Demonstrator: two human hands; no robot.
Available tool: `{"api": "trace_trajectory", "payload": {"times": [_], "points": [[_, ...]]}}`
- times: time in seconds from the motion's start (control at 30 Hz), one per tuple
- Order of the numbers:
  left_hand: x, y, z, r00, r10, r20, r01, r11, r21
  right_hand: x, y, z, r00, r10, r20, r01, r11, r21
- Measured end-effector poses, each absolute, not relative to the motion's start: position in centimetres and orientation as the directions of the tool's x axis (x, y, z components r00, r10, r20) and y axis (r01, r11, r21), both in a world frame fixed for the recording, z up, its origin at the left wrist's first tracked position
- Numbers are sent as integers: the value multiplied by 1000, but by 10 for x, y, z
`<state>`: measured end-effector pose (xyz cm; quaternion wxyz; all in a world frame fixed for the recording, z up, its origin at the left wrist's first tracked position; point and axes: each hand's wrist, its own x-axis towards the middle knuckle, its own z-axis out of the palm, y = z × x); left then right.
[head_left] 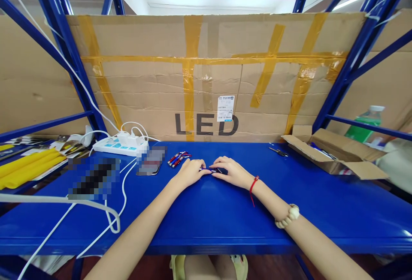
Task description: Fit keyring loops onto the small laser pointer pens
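Observation:
My left hand [193, 172] and my right hand [232, 171] meet just above the blue tabletop, fingertips facing each other. Between them runs a slim blue pen-like tube [211, 170] with a dark end. Left fingers pinch one end of the tube, while the right fingers curl around the dark end; its exact kind is too small to tell. Several small red-and-silver tubes [176, 159] with thin cords lie just left of my left hand. A red cord and a beaded bracelet circle my right wrist and forearm.
A phone [152, 161] lies left of the tubes, near a white power strip [120, 145] with cables. Keys [278, 152] lie at the back right, beside an open cardboard box [331, 153]. Yellow packets [30, 166] sit far left. A large cardboard panel [154, 95] stands behind.

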<state>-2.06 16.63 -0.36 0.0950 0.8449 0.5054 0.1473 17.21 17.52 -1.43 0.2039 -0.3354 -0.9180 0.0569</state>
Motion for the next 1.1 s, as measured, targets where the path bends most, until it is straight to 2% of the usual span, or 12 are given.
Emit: {"api": "trace_trajectory", "payload": {"times": [0.2, 0.47, 0.83, 1.03, 1.1], "points": [[-22, 170, -9, 376, 901, 216, 806, -433, 404, 171, 177, -16, -690, 645, 329, 592, 764, -257], [-11, 163, -10, 386, 880, 276, 649, -472, 597, 170, 179, -20, -665, 664, 342, 574, 748, -334], [-11, 168, -15, 381, 875, 300, 599, -480, 641, 177, 188, -27, -600, 718, 353, 594, 696, -404], [-10, 172, -20, 383, 863, 329, 537, -498, 681, 173, 184, -25, -586, 748, 313, 501, 637, -585], [-11, 174, -22, 365, 865, 344, 515, -496, 699, 172, 184, -25, -580, 756, 304, 489, 621, -612]]}}
